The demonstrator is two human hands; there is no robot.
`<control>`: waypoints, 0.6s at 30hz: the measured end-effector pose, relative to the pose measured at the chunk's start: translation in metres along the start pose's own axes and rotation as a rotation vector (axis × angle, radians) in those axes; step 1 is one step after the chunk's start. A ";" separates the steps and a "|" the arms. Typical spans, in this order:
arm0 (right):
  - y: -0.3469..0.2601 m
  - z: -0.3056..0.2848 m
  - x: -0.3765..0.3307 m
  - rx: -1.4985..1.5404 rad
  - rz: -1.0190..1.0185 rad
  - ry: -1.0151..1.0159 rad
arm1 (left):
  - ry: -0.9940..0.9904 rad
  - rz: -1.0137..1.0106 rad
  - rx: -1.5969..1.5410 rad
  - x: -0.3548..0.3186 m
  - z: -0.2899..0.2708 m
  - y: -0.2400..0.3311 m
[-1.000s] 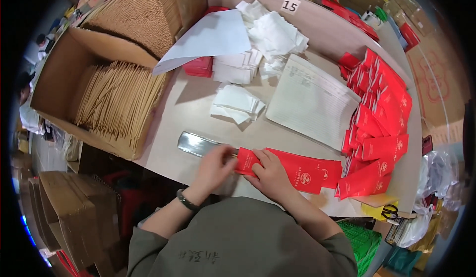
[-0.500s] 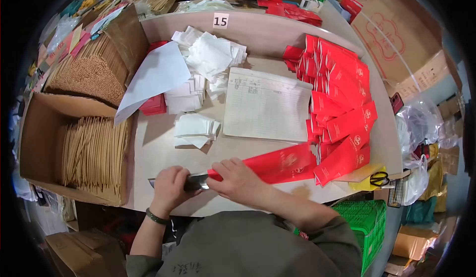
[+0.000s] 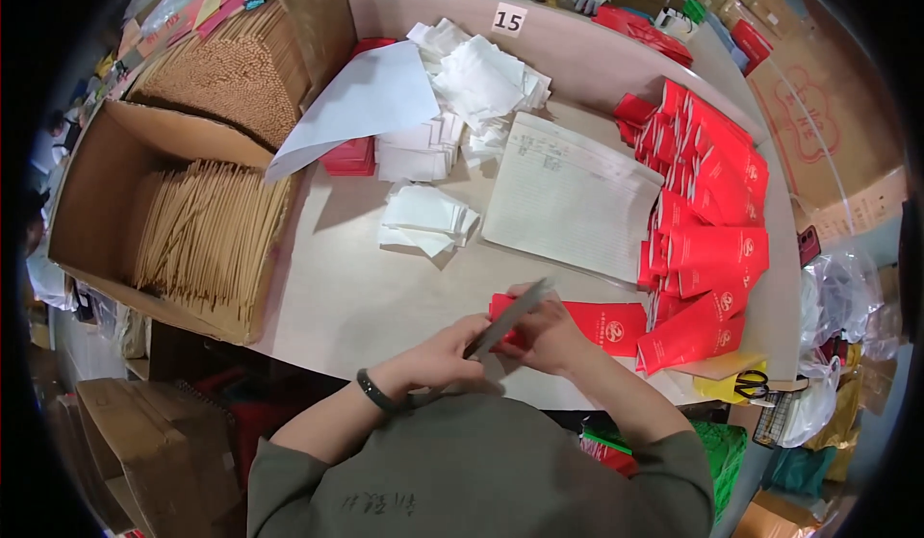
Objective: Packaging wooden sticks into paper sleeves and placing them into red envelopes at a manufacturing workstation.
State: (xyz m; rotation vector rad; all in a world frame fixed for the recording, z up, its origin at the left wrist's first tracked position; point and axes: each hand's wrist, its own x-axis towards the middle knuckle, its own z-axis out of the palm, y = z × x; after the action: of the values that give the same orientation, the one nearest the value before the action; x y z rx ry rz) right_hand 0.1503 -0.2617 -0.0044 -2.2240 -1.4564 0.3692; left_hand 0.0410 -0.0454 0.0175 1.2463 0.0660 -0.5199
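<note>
Grey metal shows in the left hand, whose fingers are closed around the lower end of a flat strip; it slants up past the fingers of the right hand. That right hand is bent over the flat red packets lying near the front edge of the surface; its fingers are partly hidden and blurred, so I cannot tell whether they grip one. To the right of these packets rises a large heap of red packets. An open notebook lies behind the hands, with white packets to its left. Farther left, a cardboard box holds thin wooden sticks.
</note>
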 end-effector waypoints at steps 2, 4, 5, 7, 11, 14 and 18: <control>-0.012 -0.003 0.010 -0.207 -0.085 0.157 | -0.010 -0.051 0.130 0.003 -0.009 -0.001; -0.024 -0.005 0.010 -0.175 0.046 0.196 | 0.267 -0.105 0.475 -0.016 -0.023 0.006; -0.028 -0.005 0.009 -0.152 0.179 0.229 | 0.539 -0.146 0.817 -0.024 -0.028 0.007; -0.036 -0.001 0.018 -0.024 0.278 0.256 | 0.606 -0.041 1.006 -0.030 -0.036 -0.006; -0.033 0.021 0.031 -0.083 0.501 0.033 | 0.641 0.078 1.190 -0.033 -0.027 -0.013; -0.029 0.025 0.036 -0.055 0.471 0.079 | 0.572 0.054 1.230 -0.043 -0.030 -0.005; -0.032 0.027 0.046 0.133 0.505 0.102 | 0.358 0.099 1.318 -0.045 -0.048 0.001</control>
State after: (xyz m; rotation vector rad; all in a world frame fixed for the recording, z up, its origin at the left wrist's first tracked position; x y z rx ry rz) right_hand 0.1312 -0.2024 -0.0106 -2.4381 -0.7787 0.4859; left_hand 0.0129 0.0140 0.0166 2.6088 -0.0548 -0.2008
